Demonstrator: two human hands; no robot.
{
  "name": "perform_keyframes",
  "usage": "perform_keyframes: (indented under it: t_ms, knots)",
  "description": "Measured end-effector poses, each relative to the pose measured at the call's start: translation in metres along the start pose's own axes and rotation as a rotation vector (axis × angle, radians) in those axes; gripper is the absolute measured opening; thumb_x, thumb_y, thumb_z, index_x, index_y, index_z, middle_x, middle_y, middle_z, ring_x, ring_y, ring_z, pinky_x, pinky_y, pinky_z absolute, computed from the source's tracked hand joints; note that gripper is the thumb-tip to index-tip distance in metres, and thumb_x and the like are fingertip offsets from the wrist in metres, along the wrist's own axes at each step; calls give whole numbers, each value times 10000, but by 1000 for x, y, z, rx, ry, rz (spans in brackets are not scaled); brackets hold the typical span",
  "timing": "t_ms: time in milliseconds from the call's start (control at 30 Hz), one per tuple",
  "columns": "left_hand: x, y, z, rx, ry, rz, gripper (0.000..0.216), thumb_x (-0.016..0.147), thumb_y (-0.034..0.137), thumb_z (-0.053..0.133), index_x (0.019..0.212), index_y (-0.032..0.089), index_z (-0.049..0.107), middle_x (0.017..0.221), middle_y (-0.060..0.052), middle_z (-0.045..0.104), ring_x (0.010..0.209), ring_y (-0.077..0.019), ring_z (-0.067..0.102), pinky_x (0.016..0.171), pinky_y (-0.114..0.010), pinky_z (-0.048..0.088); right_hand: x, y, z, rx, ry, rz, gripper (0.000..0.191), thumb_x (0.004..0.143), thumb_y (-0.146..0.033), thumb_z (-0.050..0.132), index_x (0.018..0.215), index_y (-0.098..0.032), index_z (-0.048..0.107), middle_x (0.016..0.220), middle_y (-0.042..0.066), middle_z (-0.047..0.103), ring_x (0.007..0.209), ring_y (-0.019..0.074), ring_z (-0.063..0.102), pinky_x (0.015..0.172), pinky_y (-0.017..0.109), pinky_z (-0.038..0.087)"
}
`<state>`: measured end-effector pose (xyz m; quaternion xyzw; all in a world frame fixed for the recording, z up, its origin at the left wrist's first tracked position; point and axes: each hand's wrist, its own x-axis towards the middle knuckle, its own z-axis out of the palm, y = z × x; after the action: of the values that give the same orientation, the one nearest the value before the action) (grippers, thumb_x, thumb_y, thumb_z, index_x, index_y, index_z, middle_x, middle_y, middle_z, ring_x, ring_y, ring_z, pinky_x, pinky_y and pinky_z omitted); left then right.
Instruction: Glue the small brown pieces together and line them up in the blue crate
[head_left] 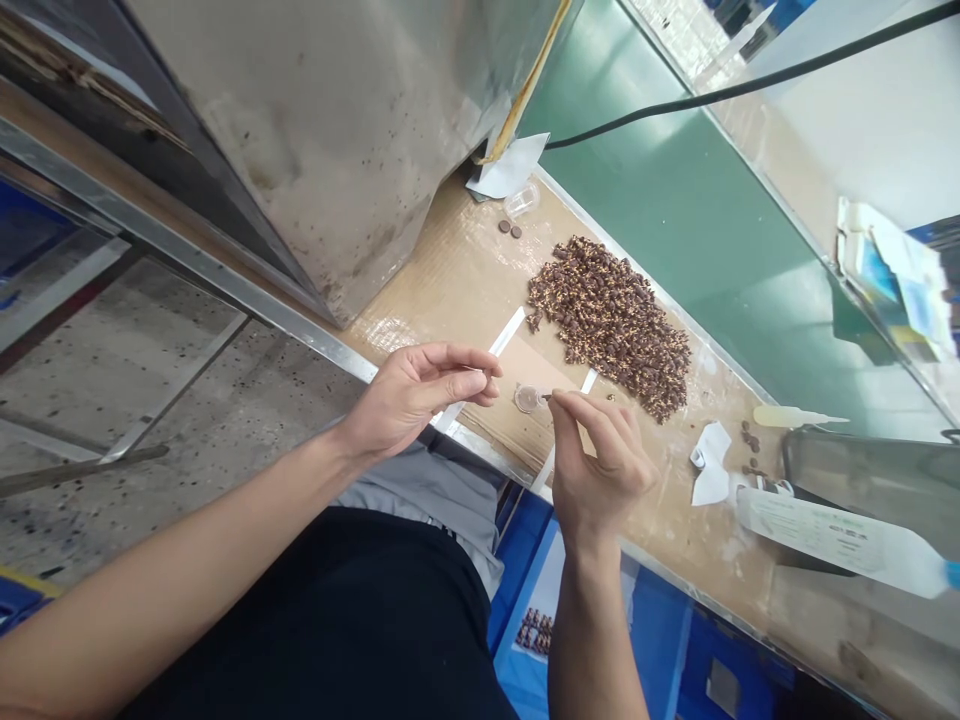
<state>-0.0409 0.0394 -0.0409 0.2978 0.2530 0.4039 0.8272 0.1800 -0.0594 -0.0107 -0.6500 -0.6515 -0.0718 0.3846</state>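
My left hand (424,395) is over the near edge of the bench, its thumb and fingers drawn together in a pinch. Whatever lies between those fingertips, if anything, is too small to make out. To its right, my right hand (604,455) is closed too, thumb against forefinger on a tiny dark piece whose kind I cannot tell. Between the two hands, a small clear round dish (529,399) rests on the cardboard (510,432). Beyond my right hand spreads a large heap of small dark-brown and brass-coloured parts (611,325). One loose brass-coloured piece (611,397) lies near my right knuckles.
A large metal housing (315,130) stands at the left. At the back are a clear plastic cup (521,200) and two brown discs (510,229). Crumpled white paper (711,462) and a labelled plastic bottle (840,535) lie right. Below the bench, a blue bin (514,575) holds parts.
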Motion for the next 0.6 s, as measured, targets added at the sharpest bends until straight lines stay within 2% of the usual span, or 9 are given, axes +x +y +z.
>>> perform_keyframes:
  t_ms: [200, 400, 600]
  knots:
    - [-3, -1, 1, -40, -5, -66, 204, 938, 258, 1048, 1111, 191, 965, 1064, -78, 919, 921, -174, 869, 930, -287, 731, -2, -4, -2, 39, 91, 33, 189, 1105, -132, 855, 1191, -296, 891, 1091, 35, 907, 980, 251, 838, 940, 446, 654]
    - [-5, -3, 7, -146, -45, -175, 232, 923, 265, 1073, 1114, 194, 963, 1107, -70, 925, 907, -139, 875, 885, -200, 721, -1, 1, 1, 52, 21, 59, 156, 1151, -163, 780, 1155, -275, 888, 1064, 41, 905, 967, 243, 837, 907, 422, 664]
    - [-4, -4, 16, -159, -77, -230, 230, 925, 283, 1078, 1103, 187, 968, 1049, -63, 912, 864, -119, 860, 827, -156, 715, 0, -3, -17, 154, 180, 137, 179, 1100, -162, 856, 1185, -312, 903, 1075, 26, 904, 976, 261, 846, 921, 467, 685]
